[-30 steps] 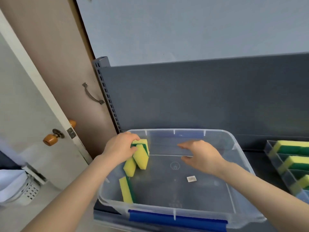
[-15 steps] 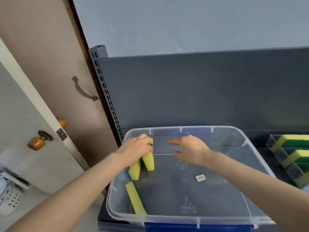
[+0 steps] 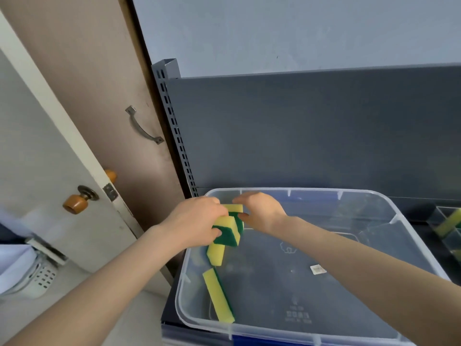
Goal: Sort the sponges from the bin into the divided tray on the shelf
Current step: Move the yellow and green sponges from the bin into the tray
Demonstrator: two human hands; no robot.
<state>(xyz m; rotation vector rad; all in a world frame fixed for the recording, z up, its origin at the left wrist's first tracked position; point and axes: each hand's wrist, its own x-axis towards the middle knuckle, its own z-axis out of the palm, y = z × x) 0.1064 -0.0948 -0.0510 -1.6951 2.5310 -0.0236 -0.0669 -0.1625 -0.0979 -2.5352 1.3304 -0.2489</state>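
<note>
A clear plastic bin [image 3: 389, 208] stands on the dark shelf. At its far left corner my left hand [image 3: 197, 221] grips a bunch of yellow-and-green sponges [image 3: 228, 234], held above the bin floor with a green face turned toward me. My right hand [image 3: 262, 213] has reached across and pinches the rearmost sponge of the bunch [image 3: 234, 208] between fingertips and thumb. Below the bunch another sponge [image 3: 216, 253] leans against the left wall. A further sponge [image 3: 218, 295] lies on its edge near the front left. The divided tray [image 3: 447, 242] shows at the right edge, with a sponge [image 3: 452, 221] in it.
A grey slotted shelf upright [image 3: 174, 126] and dark back panel [image 3: 311, 131] rise behind the bin. Left of them are a brown door with a metal handle [image 3: 143, 128], a white door with a wooden knob [image 3: 74, 203], and a white basket [image 3: 37, 278]. A small sticker [image 3: 317, 269] lies on the bin floor.
My right hand moved left across the bin and closed on the bunch of sponges. My left hand turned the bunch, so a green face now shows.
</note>
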